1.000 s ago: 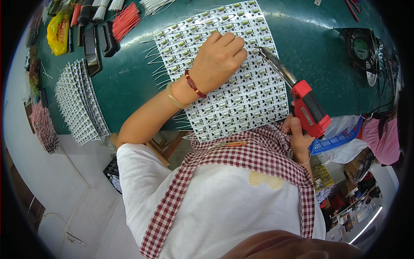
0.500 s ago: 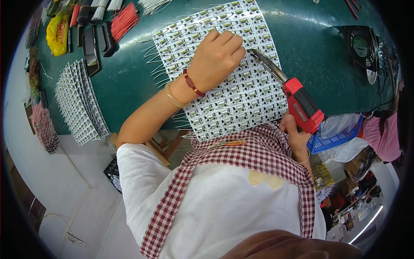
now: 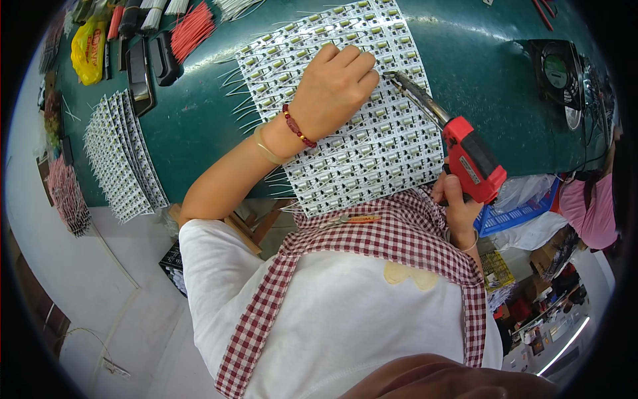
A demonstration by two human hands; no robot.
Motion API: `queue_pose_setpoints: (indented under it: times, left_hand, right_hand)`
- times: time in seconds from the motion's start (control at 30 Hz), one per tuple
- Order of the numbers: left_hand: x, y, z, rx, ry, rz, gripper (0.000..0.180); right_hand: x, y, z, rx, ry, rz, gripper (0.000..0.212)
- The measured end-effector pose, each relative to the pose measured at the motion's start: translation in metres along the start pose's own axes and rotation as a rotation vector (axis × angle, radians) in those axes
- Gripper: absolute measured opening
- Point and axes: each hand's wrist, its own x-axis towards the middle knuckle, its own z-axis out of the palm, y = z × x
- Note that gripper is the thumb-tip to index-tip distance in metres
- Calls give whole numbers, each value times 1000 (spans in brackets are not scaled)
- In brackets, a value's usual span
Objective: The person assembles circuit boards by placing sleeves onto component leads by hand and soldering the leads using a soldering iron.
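Observation:
A large white sheet of small circuit boards (image 3: 359, 169), set with rows of pale components, lies on the green table. White wires (image 3: 247, 110) stick out along its left edge. Over the sheet's upper middle my left hand (image 3: 339, 86) is closed, fingers curled down; whatever they pinch is hidden beneath the knuckles. My right hand (image 3: 460, 206) grips a red and black soldering gun (image 3: 475, 159) from below, near the table's front edge. Its dark metal tip points up and left, close beside my left fingers over the boards. Whether the tip touches a board I cannot tell.
More board sheets (image 3: 123, 156) lie overlapped at the left table edge. Behind them are a phone (image 3: 139, 76), a black case (image 3: 165, 60), a yellow bag (image 3: 88, 52) and red wires (image 3: 193, 32). A black device with a screen (image 3: 557, 72) stands right, above a blue basket (image 3: 515, 216).
The soldering gun and my right hand have shifted slightly right, and the tip sits a little further from my left fingers. My left hand has barely moved.

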Motion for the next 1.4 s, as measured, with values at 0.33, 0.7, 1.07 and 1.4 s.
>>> queue_pose_setpoints:
  times: [0.33,0.7,1.07,1.4]
  left_hand:
    - [0,0,1,12,-2,0,16]
    - [1,1,-1,19,-7,-7,14]
    - [2,10,-5,-26,15,-29,16]
    - [-5,19,1,-97,43,-88,19]
  right_hand:
    - [-1,5,3,-88,-16,-64,32]
    - [0,5,1,-107,-39,-103,38]
    - [-1,7,-5,-80,-31,-121,39]
    - [-4,13,-7,-115,-84,-103,23]
